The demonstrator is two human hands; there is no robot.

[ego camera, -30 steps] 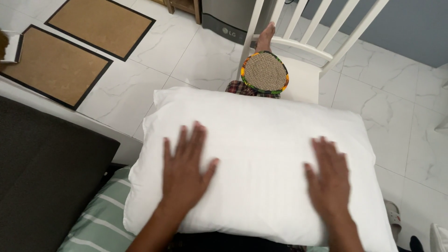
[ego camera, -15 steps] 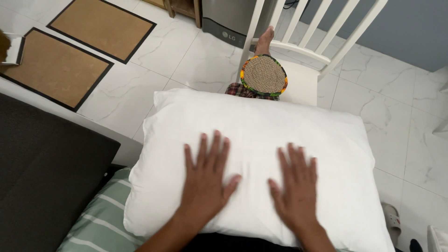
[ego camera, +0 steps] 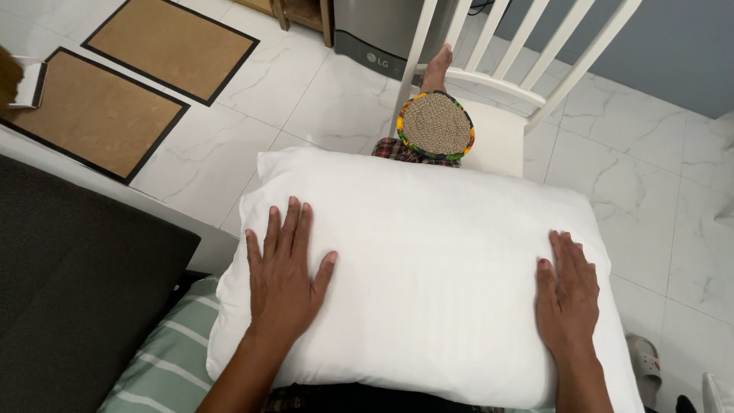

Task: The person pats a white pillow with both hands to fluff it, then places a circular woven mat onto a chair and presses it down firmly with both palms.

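Both hands have spread apart since half a second ago: left hand (ego camera: 284,277) and right hand (ego camera: 567,294) lie open and flat, gripping nothing, on the pillow (ego camera: 428,268) beneath them, which looks soft, light and best grasped at its side edges.

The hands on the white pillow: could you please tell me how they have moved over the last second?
Both hands came together at the middle, then slid apart: the left hand toward the left end of the pillow, the right hand to its right edge. Both stay flat, palms down; the pillow and chair stayed put.
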